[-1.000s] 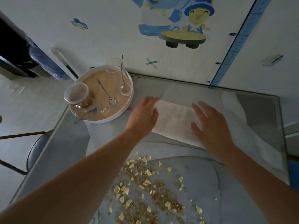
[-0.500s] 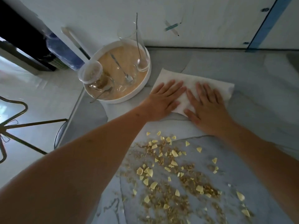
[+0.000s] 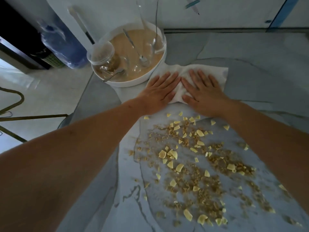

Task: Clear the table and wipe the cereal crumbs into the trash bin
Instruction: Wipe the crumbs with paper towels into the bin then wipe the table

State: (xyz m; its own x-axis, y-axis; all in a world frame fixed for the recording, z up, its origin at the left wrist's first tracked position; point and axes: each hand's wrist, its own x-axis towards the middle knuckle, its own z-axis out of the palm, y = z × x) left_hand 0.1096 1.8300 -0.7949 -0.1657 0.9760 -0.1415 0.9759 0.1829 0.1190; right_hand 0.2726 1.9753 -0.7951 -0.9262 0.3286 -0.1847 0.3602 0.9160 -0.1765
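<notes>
A white paper towel [image 3: 215, 72] lies on the marble table [image 3: 250, 104], bunched in its middle. My left hand [image 3: 158, 92] and my right hand [image 3: 202, 91] press flat on it side by side, fingers spread and pointing away from me. Just in front of my wrists, toward me, cereal crumbs and pale flakes [image 3: 192, 161] are scattered across the tabletop. No trash bin is in view.
A round white tray [image 3: 160, 57] with glasses, a jar and spoons stands at the table's far left corner, touching the towel's left end. A blue water bottle [image 3: 61, 42] stands on the floor beyond. The wall runs along the table's far edge. A chair frame [image 3: 15, 114] is at left.
Both hands have slid the towel toward me and closer together, bunching it between them. The view has tilted down, bringing more of the crumbs into sight.
</notes>
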